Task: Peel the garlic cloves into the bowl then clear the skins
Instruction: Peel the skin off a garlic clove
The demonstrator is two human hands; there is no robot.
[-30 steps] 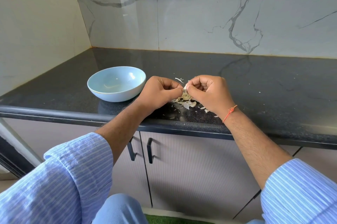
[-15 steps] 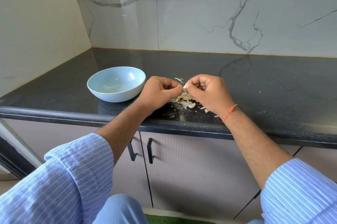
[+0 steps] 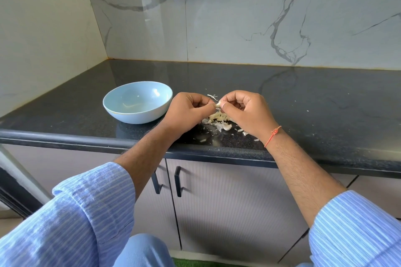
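My left hand [image 3: 188, 108] and right hand [image 3: 243, 108] both pinch garlic clove [image 3: 217, 105] over skin pile [image 3: 218, 120] on desk [image 3: 303, 101]; light-blue bowl [image 3: 121, 112] just left.

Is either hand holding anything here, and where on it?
Both hands, left hand and right hand, pinch one garlic clove between fingertips, one at each end.

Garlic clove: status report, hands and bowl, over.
Left hand and right hand both pinch one garlic clove. Bowl holds no cloves. Skins piled beneath hands; nothing blocking.
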